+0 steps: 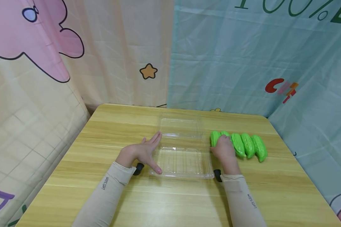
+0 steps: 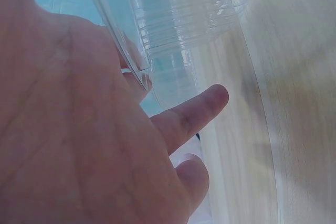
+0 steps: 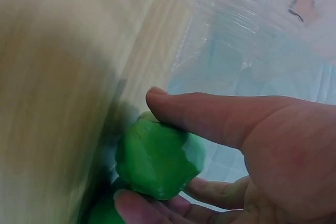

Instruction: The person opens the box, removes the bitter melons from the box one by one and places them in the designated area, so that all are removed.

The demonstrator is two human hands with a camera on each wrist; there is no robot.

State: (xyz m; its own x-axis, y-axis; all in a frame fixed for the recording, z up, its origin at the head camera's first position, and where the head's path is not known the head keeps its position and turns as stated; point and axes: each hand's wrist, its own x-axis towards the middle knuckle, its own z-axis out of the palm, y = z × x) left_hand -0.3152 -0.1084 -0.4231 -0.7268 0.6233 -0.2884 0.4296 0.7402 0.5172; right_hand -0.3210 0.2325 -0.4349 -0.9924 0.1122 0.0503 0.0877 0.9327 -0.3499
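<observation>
A clear plastic clamshell box [image 1: 184,175] lies with its lid raised at the back, in the middle of the table. My left hand [image 1: 143,154] spreads along the box's left side, thumb near the front corner and fingertips near the hinge. In the left wrist view, the box's clear edge [image 2: 118,40] passes in front of some fingers of that hand. My right hand [image 1: 224,149] grips a bright green, lumpy bitter melon [image 3: 157,156] at the row's left end, thumb on one side and fingers on the other. Several similar bitter melons [image 1: 248,145] lie side by side to its right.
Everything stands on a wood-grain table [image 1: 164,205]. Its far edge meets hanging printed curtains [image 1: 125,63], and more curtain closes in at the left and right. The melon row lies to the right of the box, with a narrow gap between.
</observation>
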